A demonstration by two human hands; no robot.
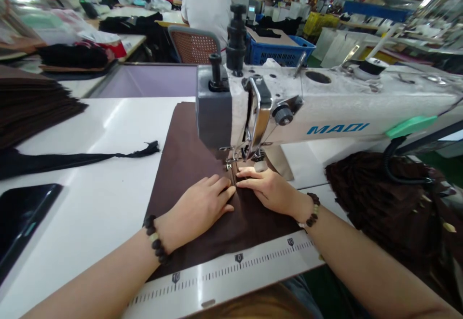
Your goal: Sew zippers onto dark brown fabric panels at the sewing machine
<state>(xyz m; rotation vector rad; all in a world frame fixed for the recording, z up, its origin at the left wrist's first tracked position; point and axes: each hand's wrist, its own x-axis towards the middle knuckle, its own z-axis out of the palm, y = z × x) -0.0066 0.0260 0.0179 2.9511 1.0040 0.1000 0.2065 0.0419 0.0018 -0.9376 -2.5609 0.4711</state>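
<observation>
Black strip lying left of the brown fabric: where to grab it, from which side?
Pinch the black strip near its frayed right end, coming straight down from above and closing across its width. It lies flat and thin on the white table, so no side offers an edge to get under; that end is free, with bare table around it, and nearest the left hand.

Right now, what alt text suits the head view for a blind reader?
The left hand and right hand press brown fabric flat at the presser foot of a white sewing machine on a white table. Beyond it, a person sits facing away.
</observation>
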